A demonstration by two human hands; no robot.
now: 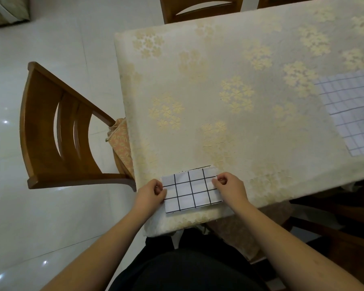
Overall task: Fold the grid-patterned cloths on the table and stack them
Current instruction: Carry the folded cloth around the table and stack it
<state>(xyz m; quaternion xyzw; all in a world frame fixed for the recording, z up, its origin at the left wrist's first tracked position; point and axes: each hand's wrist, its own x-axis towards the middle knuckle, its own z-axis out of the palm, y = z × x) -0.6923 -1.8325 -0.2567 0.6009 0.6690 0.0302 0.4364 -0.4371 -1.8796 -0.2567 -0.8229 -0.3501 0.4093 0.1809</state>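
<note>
A small folded white cloth with a black grid (pixel 191 190) lies near the table's front-left corner. My left hand (pixel 150 194) pinches its left edge and my right hand (pixel 229 186) pinches its right edge. A second grid-patterned cloth (pixel 353 110) lies spread flat at the right side of the table, partly cut off by the frame edge. Both cloths rest on a cream floral tablecloth (pixel 229 91).
A wooden chair (pixel 57 131) with a patterned cushion stands at the table's left side. Two more chair backs (pixel 200 9) show beyond the far edge. White tiled floor (pixel 40 49) lies to the left. The table's front edge runs just below my hands.
</note>
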